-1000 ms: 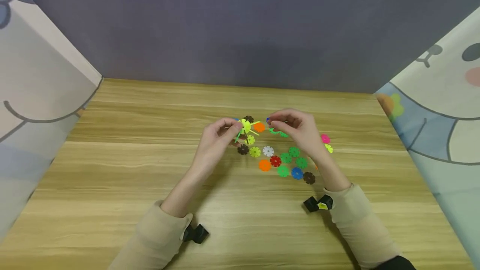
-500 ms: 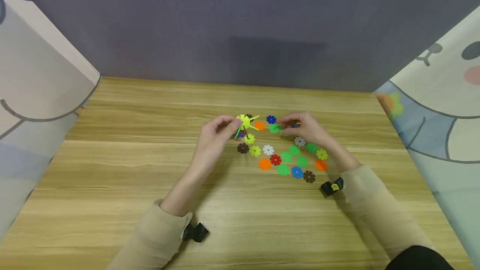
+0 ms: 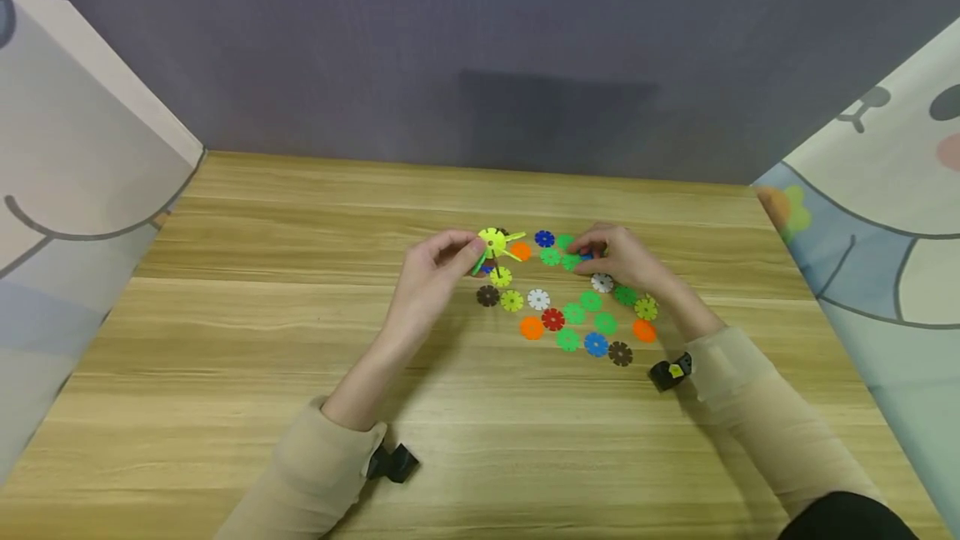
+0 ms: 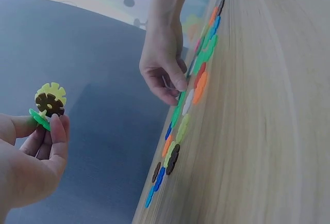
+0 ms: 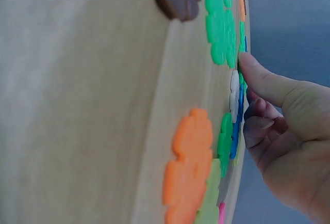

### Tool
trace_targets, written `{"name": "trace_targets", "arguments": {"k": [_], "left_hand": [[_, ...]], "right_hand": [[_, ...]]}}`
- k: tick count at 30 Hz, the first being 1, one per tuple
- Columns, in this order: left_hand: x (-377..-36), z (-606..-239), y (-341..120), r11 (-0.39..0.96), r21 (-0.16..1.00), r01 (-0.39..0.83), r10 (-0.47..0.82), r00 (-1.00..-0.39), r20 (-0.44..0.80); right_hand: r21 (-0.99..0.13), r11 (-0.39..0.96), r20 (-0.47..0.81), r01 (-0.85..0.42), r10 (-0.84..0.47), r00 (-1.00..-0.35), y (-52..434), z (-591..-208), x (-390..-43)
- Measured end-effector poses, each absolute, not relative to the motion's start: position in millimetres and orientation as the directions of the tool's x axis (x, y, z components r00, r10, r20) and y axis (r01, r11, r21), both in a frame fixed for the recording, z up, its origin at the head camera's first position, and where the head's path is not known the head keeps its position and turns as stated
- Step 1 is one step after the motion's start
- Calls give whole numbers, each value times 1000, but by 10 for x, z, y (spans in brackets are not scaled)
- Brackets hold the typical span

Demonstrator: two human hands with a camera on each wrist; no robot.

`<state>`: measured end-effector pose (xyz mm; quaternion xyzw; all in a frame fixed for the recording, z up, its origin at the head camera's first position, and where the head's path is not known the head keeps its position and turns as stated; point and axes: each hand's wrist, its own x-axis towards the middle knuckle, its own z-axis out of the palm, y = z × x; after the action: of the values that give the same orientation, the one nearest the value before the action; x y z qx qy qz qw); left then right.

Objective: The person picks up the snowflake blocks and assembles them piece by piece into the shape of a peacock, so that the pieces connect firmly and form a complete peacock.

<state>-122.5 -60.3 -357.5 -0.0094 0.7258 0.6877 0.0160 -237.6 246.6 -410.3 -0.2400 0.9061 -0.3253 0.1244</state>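
While the left hand (image 3: 435, 273) holds a small cluster of joined snowflake discs (image 3: 492, 247) raised a little above the wooden table (image 3: 262, 340), its thumb and fingertips pinch the cluster from the left side. In the left wrist view that cluster shows a pale yellow disc, a brown one and a green one slotted together, with the fingers (image 4: 56, 136) curled round the green piece.

The right hand (image 3: 626, 261) is down at the table, fingers bent, its tips on a blue disc (image 3: 586, 255) that lies among loose green discs (image 3: 560, 257); the right wrist view shows the thumb (image 5: 258, 77) pressed against the disc edges, but whether the blue disc is truly gripped or only touched cannot be told.

Loose discs (image 3: 573, 315) in white, red, orange, green, blue, brown and yellow lie flat, spread between and in front of the hands. A further blue disc (image 3: 544, 238) lies just behind them.

Both forearms wear beige sleeves (image 3: 315, 473), each with a small black device (image 3: 670, 373) at the wrist. No readable writing or brand shows anywhere; the side panels (image 3: 885, 215) carry only cartoon drawings.
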Motion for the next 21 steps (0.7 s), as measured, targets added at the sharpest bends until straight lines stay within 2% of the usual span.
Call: {"name": "trace_targets", "arguments": {"k": [8,12,16,21], "left_hand": [[-1222,-3574,-584,58,998,-38,19,-999,-39],[-1218,-3572,-565,62,998,-30,30,-999,-32],[-1220,-3570,-556,91,996,-20,43,-999,-24],[-1223,-3571,-555,130,991,-8,92,-996,-20]], "right_hand": [[-643,703,-110,-303,-476,-873,2467,-4070,-2363],[-669,682,-74,-295,-456,-887,2482,-4026,-2307],[-735,598,30,-320,-442,-896,2418,-3924,-2201],[-853,387,174,-350,-422,-890,2197,-3709,-1956]]}}
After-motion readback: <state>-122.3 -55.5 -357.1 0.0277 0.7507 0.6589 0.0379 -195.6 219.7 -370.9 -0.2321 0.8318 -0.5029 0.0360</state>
